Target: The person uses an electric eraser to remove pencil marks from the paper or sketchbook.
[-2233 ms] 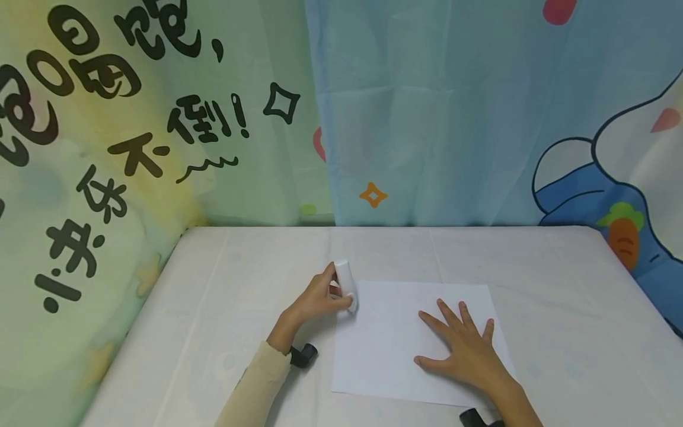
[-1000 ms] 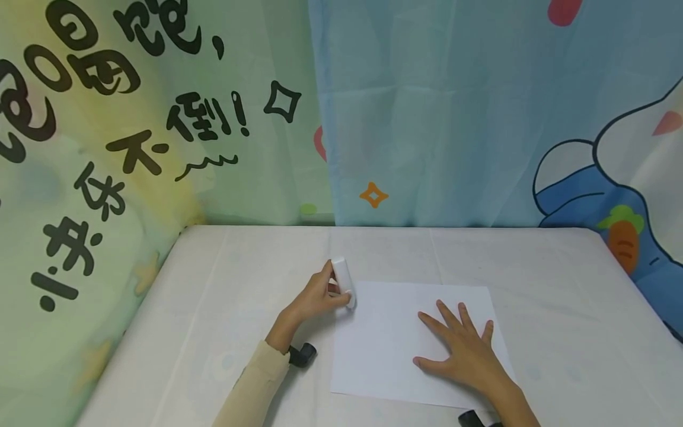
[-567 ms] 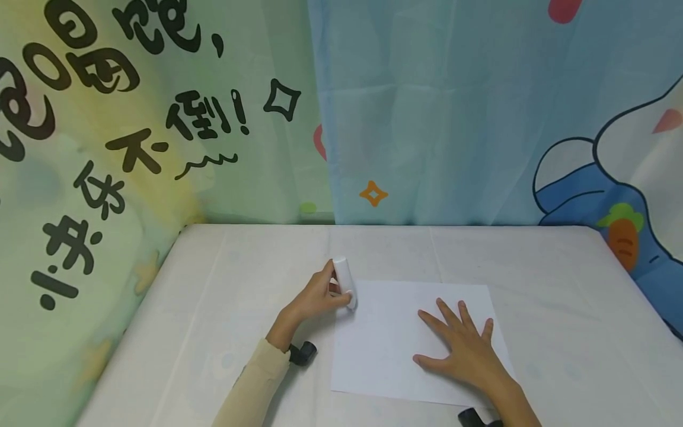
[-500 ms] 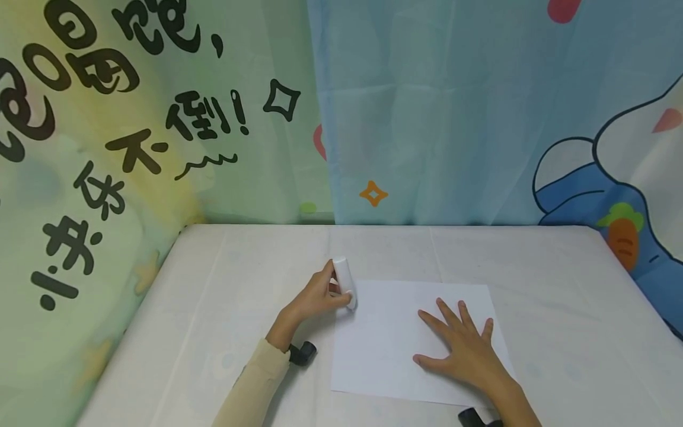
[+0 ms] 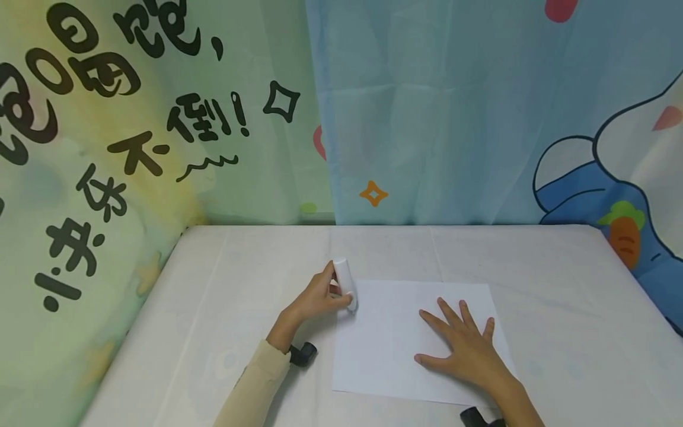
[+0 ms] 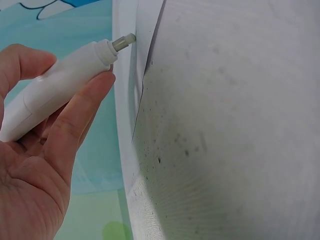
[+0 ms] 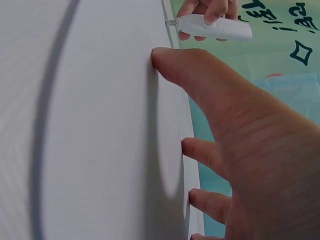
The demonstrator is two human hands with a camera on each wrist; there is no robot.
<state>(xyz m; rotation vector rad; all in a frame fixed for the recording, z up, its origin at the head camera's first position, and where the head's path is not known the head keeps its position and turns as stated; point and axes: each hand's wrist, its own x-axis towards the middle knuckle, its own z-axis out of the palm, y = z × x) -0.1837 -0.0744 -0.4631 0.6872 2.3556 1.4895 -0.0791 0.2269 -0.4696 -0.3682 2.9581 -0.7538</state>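
A white electric eraser [image 5: 344, 279] is gripped in my left hand [image 5: 315, 299], above the far left corner of a blank white sheet of paper [image 5: 384, 344]. The left wrist view shows its body [image 6: 65, 82] between thumb and fingers, and a metal collar with a small pale tip [image 6: 131, 38] pointing at the paper's edge. Whether the tip touches the paper I cannot tell. My right hand [image 5: 466, 350] rests on the right part of the sheet, fingers spread. Its thumb [image 7: 175, 62] and fingertips press on the paper in the right wrist view.
The sheet lies on a table with a white cloth [image 5: 256, 261]. Behind the table hangs a printed curtain [image 5: 427, 118] with dark lettering and a cartoon figure. Black wrist cameras, such as the left one [image 5: 304, 354], sit close to the tabletop.
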